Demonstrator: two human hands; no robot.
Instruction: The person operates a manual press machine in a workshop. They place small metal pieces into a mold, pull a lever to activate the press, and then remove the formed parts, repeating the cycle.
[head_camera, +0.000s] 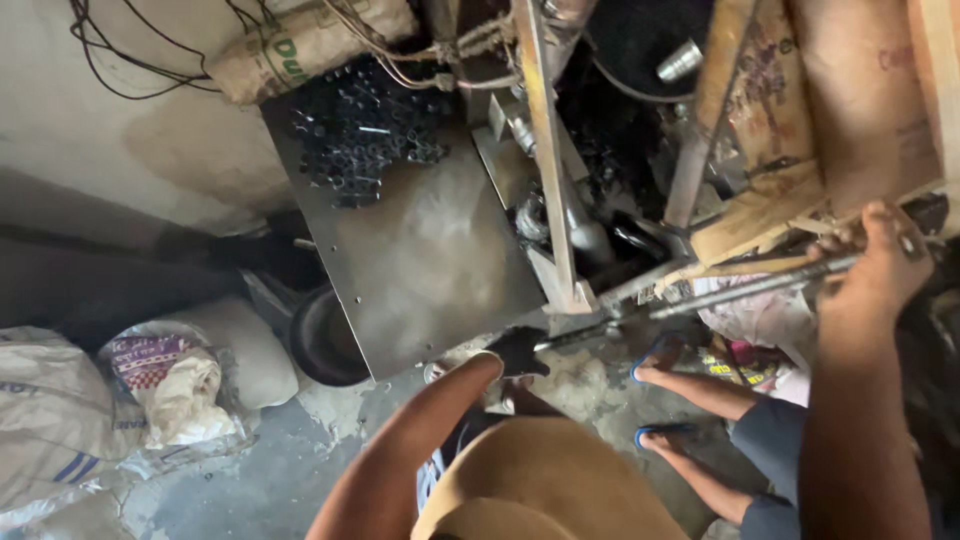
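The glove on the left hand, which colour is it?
The glove is black; the head view shows it.

- A flat steel worktop (420, 260) stands just beyond the left grip (515, 352), its near edge close to the dark glove.
- A heap of small black metal parts (365, 130) lies at its far end, well away from both grips.
- The concrete floor (270, 470) below carries white sacks (60, 410) and a dark round tub (325, 340), off to the left grip's outer side.
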